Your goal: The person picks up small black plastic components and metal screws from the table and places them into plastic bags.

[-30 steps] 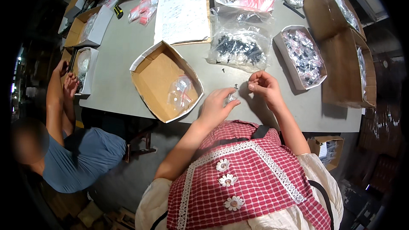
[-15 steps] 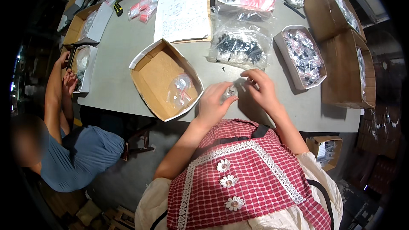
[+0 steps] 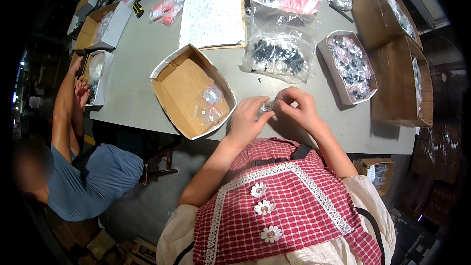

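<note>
My left hand [image 3: 247,117] is closed on a small clear plastic bag [image 3: 265,109], gripped between thumb and fingers just past the table's near edge. Close beside the bag on its right, my right hand [image 3: 300,106] is pinched, thumb against fingertips. Whether it grips the bag's edge or a tiny part is too small to tell. Beyond my hands, one small black screw-like piece [image 3: 259,80] lies on the table. Behind it is a large clear bag [image 3: 277,55] of black pieces. To the left stands an open cardboard box [image 3: 171,100] with a few small filled bags [image 3: 211,103] inside.
A white box [image 3: 349,68] full of small filled bags stands to the right, beside tall cardboard cartons [image 3: 400,78]. Farther back are a printed sheet [image 3: 211,19], red-striped bags [image 3: 168,7] and a yellow cutter [image 3: 138,10]. At far left, a co-worker [image 3: 93,172] reaches into another box.
My right hand has come slightly down toward the small bag, and its spread fingers have drawn into a pinch. My left hand keeps its hold on the bag.
</note>
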Motion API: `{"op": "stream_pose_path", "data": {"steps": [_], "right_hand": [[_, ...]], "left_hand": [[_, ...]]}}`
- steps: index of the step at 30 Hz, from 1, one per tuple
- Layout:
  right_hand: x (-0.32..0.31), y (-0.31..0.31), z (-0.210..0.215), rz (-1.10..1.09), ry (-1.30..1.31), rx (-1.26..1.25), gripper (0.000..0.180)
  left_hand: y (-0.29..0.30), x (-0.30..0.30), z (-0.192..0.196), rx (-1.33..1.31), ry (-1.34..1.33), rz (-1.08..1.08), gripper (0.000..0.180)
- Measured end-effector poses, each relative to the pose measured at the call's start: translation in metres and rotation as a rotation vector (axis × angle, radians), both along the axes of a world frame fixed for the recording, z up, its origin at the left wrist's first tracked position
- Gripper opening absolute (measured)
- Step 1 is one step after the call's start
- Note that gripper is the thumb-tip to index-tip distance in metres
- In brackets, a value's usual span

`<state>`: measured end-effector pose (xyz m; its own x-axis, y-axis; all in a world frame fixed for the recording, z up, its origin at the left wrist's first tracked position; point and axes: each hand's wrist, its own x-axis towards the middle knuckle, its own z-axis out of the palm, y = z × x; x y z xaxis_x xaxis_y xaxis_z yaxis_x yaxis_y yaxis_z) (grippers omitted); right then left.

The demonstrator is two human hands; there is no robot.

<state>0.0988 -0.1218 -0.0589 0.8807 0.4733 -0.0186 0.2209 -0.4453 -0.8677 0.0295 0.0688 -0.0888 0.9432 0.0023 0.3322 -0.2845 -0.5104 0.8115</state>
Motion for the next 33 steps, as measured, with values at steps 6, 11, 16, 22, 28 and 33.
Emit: {"op": "stream_pose_path", "data": {"steps": [6, 11, 16, 22, 28, 33], "right_hand": [[-0.011, 0.004, 0.017, 0.021, -0.097, 0.130, 0.016], [-0.020, 0.010, 0.030, 0.096, -0.144, 0.002, 0.017], [-0.013, 0.006, 0.014, 0.028, -0.058, 0.116, 0.013], [-0.004, -0.005, 0.049, 0.081, -0.237, 0.166, 0.009], [0.004, -0.017, 0.054, 0.134, -0.490, -0.155, 0.009], [0.003, -0.024, 0.056, 0.248, -0.248, -0.106, 0.010]], "left_hand": [[0.000, 0.001, 0.006, 0.038, -0.039, -0.029, 0.038], [0.000, 0.001, 0.012, 0.082, -0.086, -0.032, 0.036], [-0.003, -0.002, 0.017, 0.015, -0.017, -0.059, 0.039], [-0.004, -0.007, 0.016, -0.223, 0.237, -0.018, 0.039], [-0.004, -0.002, 0.006, -0.082, 0.064, 0.037, 0.036], [-0.006, 0.008, 0.033, -0.291, 0.188, -0.063, 0.022]]}}
